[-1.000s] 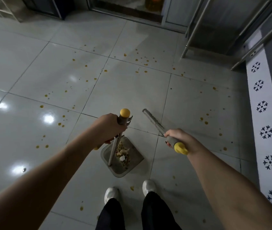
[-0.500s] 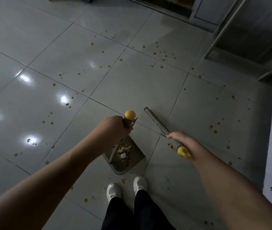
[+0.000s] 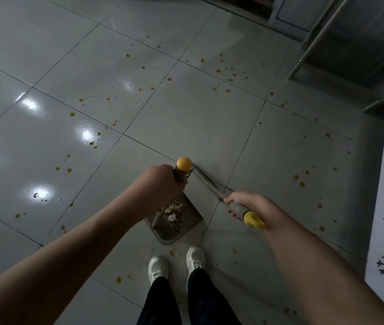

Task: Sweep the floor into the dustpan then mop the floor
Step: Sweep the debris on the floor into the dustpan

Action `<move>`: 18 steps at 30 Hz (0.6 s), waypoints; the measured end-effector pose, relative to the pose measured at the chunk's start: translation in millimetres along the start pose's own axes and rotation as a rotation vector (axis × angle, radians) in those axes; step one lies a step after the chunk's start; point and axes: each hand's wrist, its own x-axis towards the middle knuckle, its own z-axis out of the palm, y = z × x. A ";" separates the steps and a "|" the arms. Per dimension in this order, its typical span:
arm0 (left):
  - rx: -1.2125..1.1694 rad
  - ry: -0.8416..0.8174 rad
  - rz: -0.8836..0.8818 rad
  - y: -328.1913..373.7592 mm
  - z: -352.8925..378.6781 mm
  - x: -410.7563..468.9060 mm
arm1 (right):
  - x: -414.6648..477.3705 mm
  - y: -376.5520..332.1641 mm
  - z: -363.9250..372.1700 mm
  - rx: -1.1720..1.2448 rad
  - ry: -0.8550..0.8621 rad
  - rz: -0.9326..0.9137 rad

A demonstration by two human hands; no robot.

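Both hands gripping long handles
Left hand (image 3: 160,184) clasps dustpan (image 3: 181,228) handle; right hand (image 3: 251,207), at 3 o'clock, clasps broom handle (image 3: 209,184)

Both bare arms reach forward and down, converging toward the middle. The left hand (image 3: 160,182) is a closed fist, knuckles up, wrapped round a handle. The right hand (image 3: 254,207), nearer and to the right, is curled shut round another handle, fingers (image 3: 232,211) wrapping underneath, wrist bent slightly inward.
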 end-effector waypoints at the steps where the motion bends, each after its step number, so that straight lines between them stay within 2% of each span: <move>1: -0.002 -0.005 0.000 -0.7 0.4 -0.2 | -1.9 1.7 7.5 -0.021 -0.014 0.014; 5: -0.011 -0.005 0.018 0.0 1.5 0.8 | -14.4 1.5 26.8 0.006 -0.090 0.049; 10: -0.036 -0.002 0.002 -3.0 -1.8 3.5 | -41.8 -26.4 -16.0 0.052 -0.282 0.214; 14: -0.053 0.005 -0.015 -8.8 -2.8 4.8 | -56.7 -31.1 -42.9 -0.009 -0.247 0.237; 18: -0.043 0.011 0.002 -11.7 -2.3 2.8 | -57.5 -34.0 -34.5 -0.078 -0.183 0.197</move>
